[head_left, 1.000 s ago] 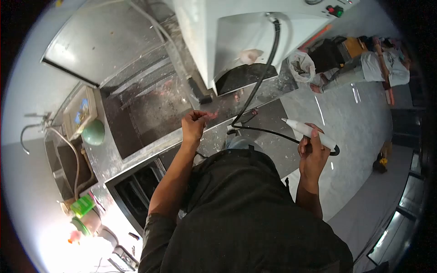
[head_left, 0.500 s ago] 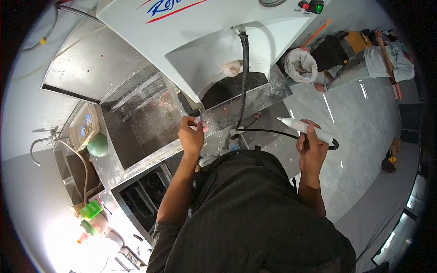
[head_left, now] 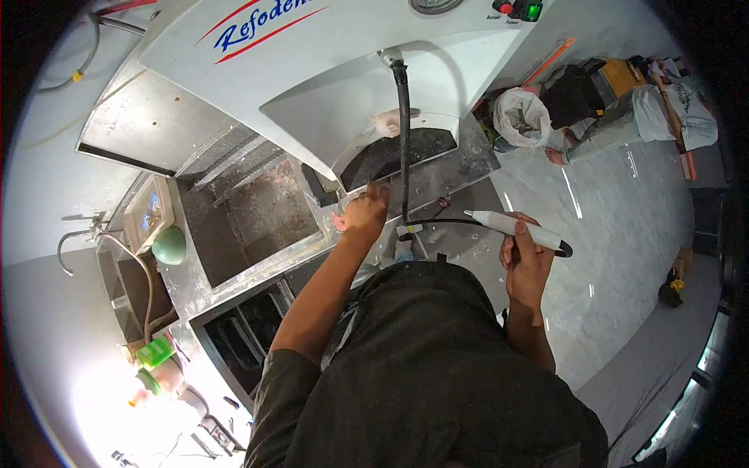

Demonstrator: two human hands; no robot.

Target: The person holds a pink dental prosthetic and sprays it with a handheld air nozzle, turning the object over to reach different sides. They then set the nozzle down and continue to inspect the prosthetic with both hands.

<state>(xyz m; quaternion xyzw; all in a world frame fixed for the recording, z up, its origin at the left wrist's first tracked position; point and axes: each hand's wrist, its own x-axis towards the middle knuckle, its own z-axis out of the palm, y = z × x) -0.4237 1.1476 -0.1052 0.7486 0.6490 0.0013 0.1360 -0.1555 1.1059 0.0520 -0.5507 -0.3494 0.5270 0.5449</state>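
Note:
My right hand [head_left: 528, 261] is closed around a white pen-shaped handpiece [head_left: 511, 224] with a narrow tip pointing left. A thin black hose [head_left: 445, 221] is attached to it. My left hand [head_left: 367, 210] reaches down to the grey ledge [head_left: 425, 181] in front of the white machine. Its fingertips are by the ledge, beside the thick black hose [head_left: 404, 132], but they are dark and blurred, so what they hold, if anything, is hidden. A small pink-red piece [head_left: 339, 222] lies by the left wrist. Another small reddish piece [head_left: 445, 201] is near the ledge's front edge.
The white machine [head_left: 312, 70] with a dark-bottomed recess stands ahead. On the left are a dusty metal basin [head_left: 265, 210], a green ball-like object [head_left: 168, 246] and a sink [head_left: 129, 281]. A lined bin [head_left: 521, 117] and another person's foot [head_left: 555, 156] are at upper right.
My left hand has moved right and forward, from beside the pink-red piece to the ledge near the thick hose. The right hand still holds the handpiece. The view has shifted slightly.

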